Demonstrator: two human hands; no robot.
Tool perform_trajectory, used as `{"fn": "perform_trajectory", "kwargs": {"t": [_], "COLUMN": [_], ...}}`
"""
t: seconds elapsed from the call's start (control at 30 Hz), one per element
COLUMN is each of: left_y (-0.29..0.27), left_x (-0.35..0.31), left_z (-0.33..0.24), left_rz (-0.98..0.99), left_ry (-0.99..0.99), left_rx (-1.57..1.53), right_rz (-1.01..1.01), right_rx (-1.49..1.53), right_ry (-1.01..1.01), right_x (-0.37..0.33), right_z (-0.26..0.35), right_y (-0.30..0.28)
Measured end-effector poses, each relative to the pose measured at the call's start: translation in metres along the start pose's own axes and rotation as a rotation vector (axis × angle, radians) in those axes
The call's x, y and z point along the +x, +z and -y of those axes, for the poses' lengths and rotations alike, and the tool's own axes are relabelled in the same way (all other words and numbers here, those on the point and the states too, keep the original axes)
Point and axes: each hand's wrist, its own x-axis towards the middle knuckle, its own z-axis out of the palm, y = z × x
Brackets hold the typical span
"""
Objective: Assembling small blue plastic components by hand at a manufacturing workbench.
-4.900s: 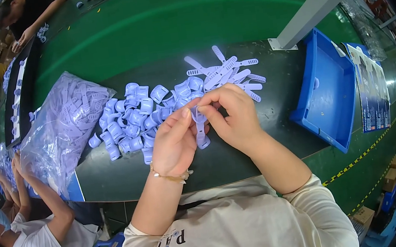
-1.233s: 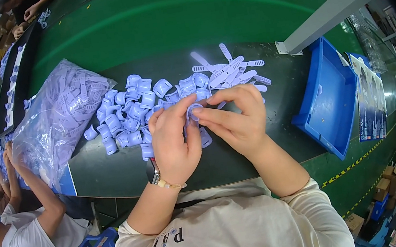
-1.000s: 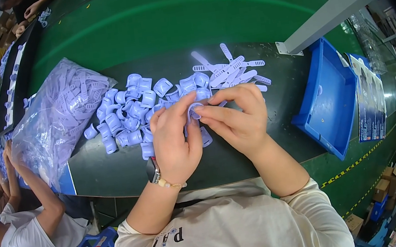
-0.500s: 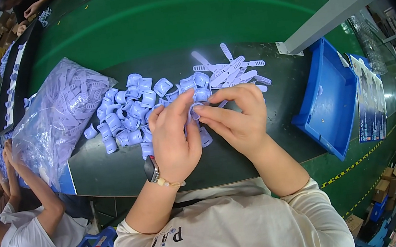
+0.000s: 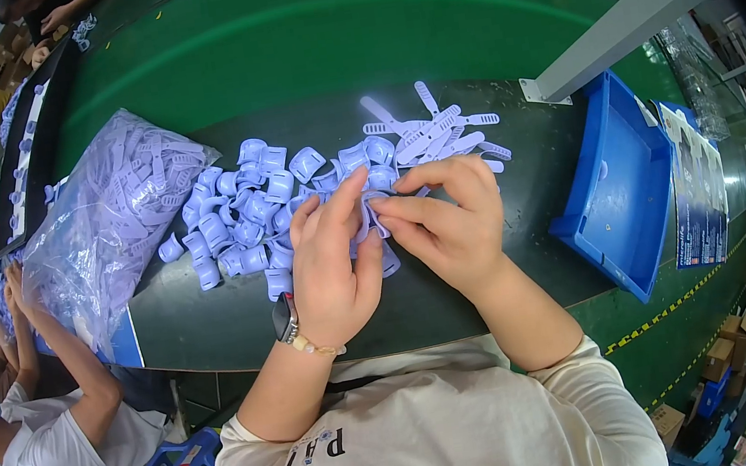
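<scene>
Between my fingertips is a lavender plastic strap (image 5: pixel 373 215), bent into a curve; my fingers cover part of it. My left hand (image 5: pixel 331 259) grips its left side with thumb and fingers, and my right hand (image 5: pixel 454 220) pinches its right side. Just beyond and to the left of my hands lies a heap of curved lavender plastic cuffs (image 5: pixel 243 214) with slots. Past my right hand, flat lavender straps (image 5: pixel 443 133) with slotted ends lie in a loose pile. One cuff (image 5: pixel 389 260) sits on the table under my hands, partly hidden.
A clear plastic bag (image 5: pixel 120 205) full of lavender straps stands left of the heap. On the right are a blue tray (image 5: pixel 616 201), a printed sheet (image 5: pixel 697 190) and a grey metal post (image 5: pixel 623 21). A person in a white shirt (image 5: pixel 80 441) sits at the left.
The curved strap has turned in my fingers, and more of its bend shows below my right fingertips. Both hands have shifted only slightly.
</scene>
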Motion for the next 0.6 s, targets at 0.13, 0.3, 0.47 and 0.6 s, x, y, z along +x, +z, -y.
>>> {"fn": "perform_trajectory", "kwargs": {"t": [0.13,0.3,0.47,0.6], "left_y": [-0.004,-0.007,-0.009,-0.015], "left_x": [0.002,0.003,0.002,0.002], "left_z": [-0.001,0.002,0.01,0.014], "left_rz": [0.035,0.034,0.037,0.062], "left_ry": [0.001,0.144,0.27,0.306], "left_rx": [0.067,0.183,0.15,0.187], "right_rz": [0.004,0.049,0.226,0.32], "right_rx": [0.022,0.316,0.573,0.53], "right_ry": [0.018,0.239,0.388,0.313], "right_x": [0.002,0.006,0.009,0.007], "right_z": [0.001,0.003,0.004,0.001], "right_y": [-0.001,-0.002,-0.007,-0.009]}}
